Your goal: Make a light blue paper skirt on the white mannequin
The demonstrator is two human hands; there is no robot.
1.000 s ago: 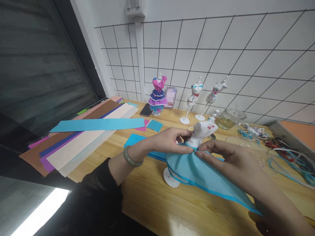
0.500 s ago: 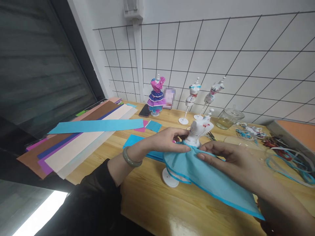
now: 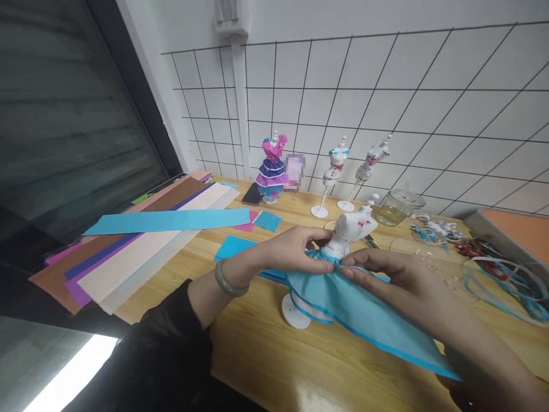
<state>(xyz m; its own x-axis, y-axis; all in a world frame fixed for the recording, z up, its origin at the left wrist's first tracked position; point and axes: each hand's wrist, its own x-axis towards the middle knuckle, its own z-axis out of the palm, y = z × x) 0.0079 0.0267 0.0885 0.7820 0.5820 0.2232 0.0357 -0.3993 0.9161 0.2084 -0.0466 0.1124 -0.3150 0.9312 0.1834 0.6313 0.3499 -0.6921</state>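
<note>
A small white dress form (image 3: 352,228) leans to the right, its round base (image 3: 295,312) tipped on the wooden table. Around its waist gathers a light blue paper skirt (image 3: 364,312) with a darker blue edge, its loose end trailing to the lower right. At the waist, my left hand (image 3: 302,252) is closed on the gathered skirt, thumb in front and fingers behind the form. Close beside it, my right hand (image 3: 381,272) pinches a fold of the same skirt between thumb and fingers. Paler layers show under the skirt's hem.
Coloured paper strips (image 3: 171,222) lie on the left, with folded blue paper (image 3: 235,247) nearer. Behind stand a dressed form (image 3: 272,171) by a phone (image 3: 252,193) and two bare forms (image 3: 337,166). A glass jar (image 3: 397,207), ribbons (image 3: 506,286) and a grey tray (image 3: 484,220) sit right.
The dress form has tilted further to the right. My right hand has drawn in toward the left thumb, bringing the skirt's fold closer to the waist.
</note>
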